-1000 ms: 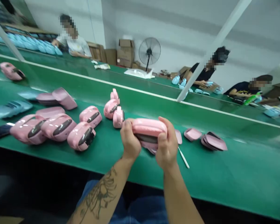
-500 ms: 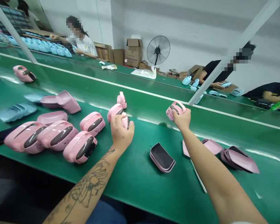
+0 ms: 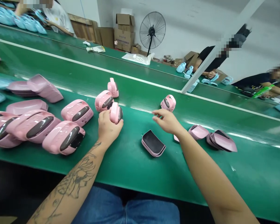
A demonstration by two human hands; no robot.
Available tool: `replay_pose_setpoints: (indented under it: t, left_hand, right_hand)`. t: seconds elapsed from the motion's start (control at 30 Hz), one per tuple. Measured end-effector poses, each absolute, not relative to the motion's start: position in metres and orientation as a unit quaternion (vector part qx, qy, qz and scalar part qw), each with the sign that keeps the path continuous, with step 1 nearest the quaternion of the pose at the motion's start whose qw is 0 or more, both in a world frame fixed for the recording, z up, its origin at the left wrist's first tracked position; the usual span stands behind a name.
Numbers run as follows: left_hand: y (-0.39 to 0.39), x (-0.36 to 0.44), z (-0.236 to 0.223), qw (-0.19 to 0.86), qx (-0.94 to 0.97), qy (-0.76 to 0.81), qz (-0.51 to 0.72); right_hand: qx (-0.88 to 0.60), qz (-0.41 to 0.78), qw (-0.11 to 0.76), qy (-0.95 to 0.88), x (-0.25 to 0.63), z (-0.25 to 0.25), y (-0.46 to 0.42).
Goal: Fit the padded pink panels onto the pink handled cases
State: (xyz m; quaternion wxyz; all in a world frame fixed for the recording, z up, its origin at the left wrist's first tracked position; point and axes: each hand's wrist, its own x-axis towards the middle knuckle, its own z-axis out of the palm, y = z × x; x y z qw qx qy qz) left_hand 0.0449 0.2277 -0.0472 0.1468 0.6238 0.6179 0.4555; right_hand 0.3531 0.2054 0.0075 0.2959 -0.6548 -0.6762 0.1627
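A long green bench (image 3: 135, 174) fills the room from side to side, and a 2nd green bench (image 3: 95, 57) runs behind it. Past that stand a black fan (image 3: 152, 29) and brown boxes (image 3: 124, 32) by the wall. A person in a dark shirt (image 3: 208, 59) sits at the far bench with blue cases (image 3: 182, 67) close by. On the left part of our bench lie big pink cases (image 3: 64, 137), with a pile of pink shells (image 3: 44, 88) behind them. Near the right part lie flat pink lids (image 3: 220, 141). A pink tray with a black lining (image 3: 153, 143) sits near the middle. The left hand (image 3: 108, 126) curls around a small pink case (image 3: 115, 113) and presses on it, near the bench's middle. A soft, firm hold suits that shiny case. The big cases sit near that hand and could get in its way. The right hand (image 3: 168, 121) is open with its fingers spread, just below a 2nd small case (image 3: 168, 103).
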Motion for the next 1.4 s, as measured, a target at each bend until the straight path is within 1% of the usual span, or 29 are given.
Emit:
replay_pose_setpoints:
  t: [0.07, 0.13, 0.23, 0.3, 0.33, 0.37, 0.47, 0.6, 0.67, 0.77, 0.8, 0.9, 1.0, 1.13, 1.2, 1.27, 1.33, 1.4]
  left_hand:
    - [0.221, 0.047, -0.045, 0.156, 0.636, 0.615, 0.439]
    - [0.212, 0.049, -0.042, 0.164, 0.641, 0.613, 0.431]
    - [0.19, 0.052, -0.039, 0.114, 0.63, 0.612, 0.464]
    - [0.169, 0.058, -0.037, 0.12, 0.638, 0.571, 0.502]
    - [0.158, 0.062, -0.037, 0.15, 0.652, 0.538, 0.513]
    - [0.147, 0.068, -0.037, 0.204, 0.672, 0.499, 0.508]
    - [0.122, 0.089, -0.037, 0.316, 0.701, 0.445, 0.459]
    - [0.114, 0.113, -0.028, 0.383, 0.707, 0.419, 0.422]
    - [0.117, 0.12, -0.018, 0.434, 0.695, 0.391, 0.42]
    - [0.128, 0.128, 0.0, 0.506, 0.636, 0.368, 0.452]
    - [0.134, 0.13, 0.007, 0.506, 0.621, 0.37, 0.47]
    - [0.161, 0.139, 0.026, 0.451, 0.638, 0.374, 0.5]
    - [0.187, 0.148, 0.043, 0.413, 0.677, 0.369, 0.484]
    - [0.204, 0.167, 0.053, 0.385, 0.733, 0.359, 0.431]
    - [0.213, 0.176, 0.055, 0.372, 0.763, 0.357, 0.389]
    - [0.232, 0.179, 0.06, 0.355, 0.785, 0.369, 0.349]
    - [0.268, 0.172, 0.071, 0.328, 0.79, 0.4, 0.329]
    - [0.316, 0.153, 0.086, 0.289, 0.782, 0.44, 0.333]
  right_hand:
    - [-0.611, 0.213, 0.248, -0.721, 0.337, 0.012, 0.185]
    - [-0.596, 0.235, 0.222, -0.735, 0.326, 0.014, 0.173]
    - [-0.594, 0.251, 0.219, -0.732, 0.322, 0.015, 0.169]
    - [-0.596, 0.256, 0.238, -0.723, 0.324, 0.017, 0.168]
    - [-0.597, 0.259, 0.252, -0.717, 0.326, 0.019, 0.167]
    - [-0.598, 0.263, 0.268, -0.708, 0.328, 0.021, 0.166]
    - [-0.604, 0.283, 0.324, -0.67, 0.335, 0.03, 0.16]
    - [-0.628, 0.306, 0.43, -0.571, 0.337, 0.037, 0.147]
    - [-0.632, 0.323, 0.493, -0.503, 0.333, 0.037, 0.139]
    - [-0.595, 0.398, 0.563, -0.414, 0.32, 0.035, 0.126]
    - [-0.571, 0.436, 0.573, -0.394, 0.316, 0.036, 0.123]
    - [-0.491, 0.543, 0.579, -0.357, 0.307, 0.036, 0.116]
    - [-0.425, 0.599, 0.596, -0.325, 0.304, 0.035, 0.118]
    - [-0.28, 0.666, 0.643, -0.254, 0.302, 0.027, 0.123]
    - [-0.23, 0.676, 0.659, -0.237, 0.304, 0.022, 0.125]
    - [-0.226, 0.67, 0.672, -0.219, 0.309, 0.016, 0.126]
    - [-0.246, 0.656, 0.685, -0.202, 0.316, 0.012, 0.127]
    - [-0.262, 0.635, 0.701, -0.189, 0.324, 0.008, 0.129]
